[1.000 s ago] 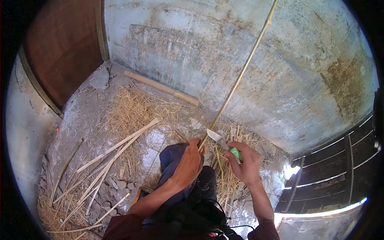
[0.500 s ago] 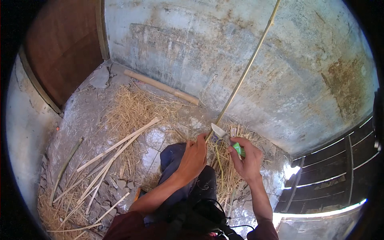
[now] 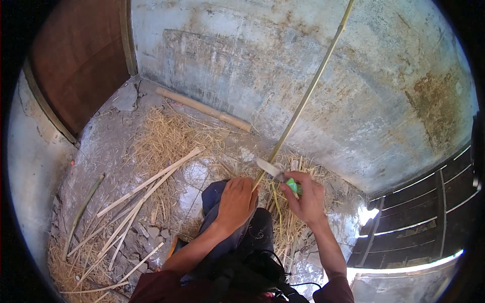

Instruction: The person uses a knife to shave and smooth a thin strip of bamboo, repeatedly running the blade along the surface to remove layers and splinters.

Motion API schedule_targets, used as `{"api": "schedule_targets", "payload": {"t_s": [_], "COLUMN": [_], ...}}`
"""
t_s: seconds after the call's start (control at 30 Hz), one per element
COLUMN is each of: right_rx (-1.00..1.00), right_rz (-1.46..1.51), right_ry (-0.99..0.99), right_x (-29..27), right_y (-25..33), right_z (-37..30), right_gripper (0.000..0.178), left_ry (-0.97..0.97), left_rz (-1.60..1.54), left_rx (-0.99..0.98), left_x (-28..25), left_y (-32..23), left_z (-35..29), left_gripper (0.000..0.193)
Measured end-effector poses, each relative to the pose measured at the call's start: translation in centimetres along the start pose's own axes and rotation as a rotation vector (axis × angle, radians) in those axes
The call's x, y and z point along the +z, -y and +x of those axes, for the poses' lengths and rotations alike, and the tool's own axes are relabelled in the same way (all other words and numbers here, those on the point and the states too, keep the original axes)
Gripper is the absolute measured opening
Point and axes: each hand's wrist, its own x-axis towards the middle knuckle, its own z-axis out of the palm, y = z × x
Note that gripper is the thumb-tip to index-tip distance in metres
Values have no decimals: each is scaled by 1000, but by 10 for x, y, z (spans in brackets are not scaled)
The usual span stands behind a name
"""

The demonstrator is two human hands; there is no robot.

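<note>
A long, thin bamboo strip [image 3: 309,94] runs from my left hand [image 3: 236,201] up and to the right, past the top of the picture. My left hand is closed around its lower part, over my knee. In my right hand [image 3: 306,198] is a knife [image 3: 270,168] with a green handle, my fingers wrapped round it. Its pale blade points up and left and lies across the strip, just above my left hand. Whether the edge is biting into the strip I cannot tell.
Split bamboo strips [image 3: 132,209] lie on the floor to the left, beside a pile of shavings [image 3: 169,134]. A bamboo pole [image 3: 202,108] rests along the stained wall [image 3: 217,55]. More shavings [image 3: 288,212] lie below my right hand. A green stick [image 3: 82,214] is at far left.
The knife and my right hand have moved slightly left, so the blade now crosses the strip. My left hand has shifted a little down and left and turned its back upward.
</note>
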Motion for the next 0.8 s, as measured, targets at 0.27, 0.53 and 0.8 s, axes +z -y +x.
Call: {"api": "schedule_targets", "payload": {"t_s": [0.27,0.53,0.8], "right_rx": [-201,-246,-156], "right_rz": [-15,-32,-25], "right_ry": [80,95,128], "right_x": [24,29,35], "right_y": [-15,-15,-19], "right_z": [3,13,10], "right_gripper": [21,21,39], "left_ry": [-16,18,14], "left_rz": [36,57,54], "left_rx": [-17,-26,-5], "left_x": [8,2,2], "left_y": [3,0,3], "left_z": [-3,-1,0], "left_gripper": [20,17,21]}}
